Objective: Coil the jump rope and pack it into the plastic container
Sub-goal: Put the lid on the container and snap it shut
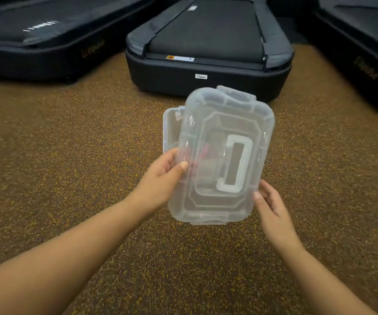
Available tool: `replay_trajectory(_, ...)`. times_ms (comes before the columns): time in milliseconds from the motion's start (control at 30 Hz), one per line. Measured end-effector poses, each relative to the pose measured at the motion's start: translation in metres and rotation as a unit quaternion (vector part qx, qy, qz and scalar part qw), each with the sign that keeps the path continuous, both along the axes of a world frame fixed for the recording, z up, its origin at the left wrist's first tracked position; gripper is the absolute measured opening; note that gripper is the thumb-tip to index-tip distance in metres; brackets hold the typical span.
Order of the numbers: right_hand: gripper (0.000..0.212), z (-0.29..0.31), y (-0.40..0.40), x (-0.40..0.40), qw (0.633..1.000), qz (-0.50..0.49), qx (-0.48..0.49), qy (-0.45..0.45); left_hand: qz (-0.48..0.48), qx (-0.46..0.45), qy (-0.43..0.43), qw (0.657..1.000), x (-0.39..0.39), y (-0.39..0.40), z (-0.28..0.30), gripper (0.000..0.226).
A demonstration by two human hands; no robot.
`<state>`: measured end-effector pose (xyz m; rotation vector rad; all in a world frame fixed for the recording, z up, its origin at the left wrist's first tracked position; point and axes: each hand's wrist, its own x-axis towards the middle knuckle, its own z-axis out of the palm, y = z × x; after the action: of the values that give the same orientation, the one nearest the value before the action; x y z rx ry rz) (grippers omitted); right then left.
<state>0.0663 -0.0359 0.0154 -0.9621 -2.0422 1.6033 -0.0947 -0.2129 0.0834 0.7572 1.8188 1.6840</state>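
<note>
The clear plastic container point(219, 155), lid on, hangs between both hands above the speckled floor point(70, 155). The left hand point(160, 178) pinches its left edge, thumb on top; the right hand point(272, 205) touches its lower right corner, fingers loosely open.

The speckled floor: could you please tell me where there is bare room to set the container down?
The speckled floor lies bare left of the left hand, right of the right hand, and below the clear plastic container. Ahead it is crowded: the middle treadmill stands close, with others either side.
</note>
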Motion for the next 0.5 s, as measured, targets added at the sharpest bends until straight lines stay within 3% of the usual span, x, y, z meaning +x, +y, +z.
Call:
replay_trajectory(100, 0.043, 0.004, -0.001, -0.007, 1.0, -0.016, 0.008, 0.011, 0.032, 0.027, -0.096, 0.994, -0.01, 0.007, -0.003, 0.026)
replay_trajectory(200, 0.038, 0.01, 0.002, -0.016, 0.998, -0.039, 0.0, 0.039, 0.056, 0.033, -0.127, 0.99, -0.025, 0.011, -0.01, 0.03)
replay_trajectory(367, 0.034, 0.024, 0.007, -0.046, 0.995, -0.043, 0.087, 0.037, 0.084, 0.02, -0.021, 0.996, -0.049, 0.028, -0.008, 0.036)
replay_trajectory(500, 0.02, 0.037, 0.017, -0.087, 0.989, -0.066, 0.131, 0.028, 0.123, -0.034, -0.004, 0.992, -0.073, 0.045, -0.017, 0.05)
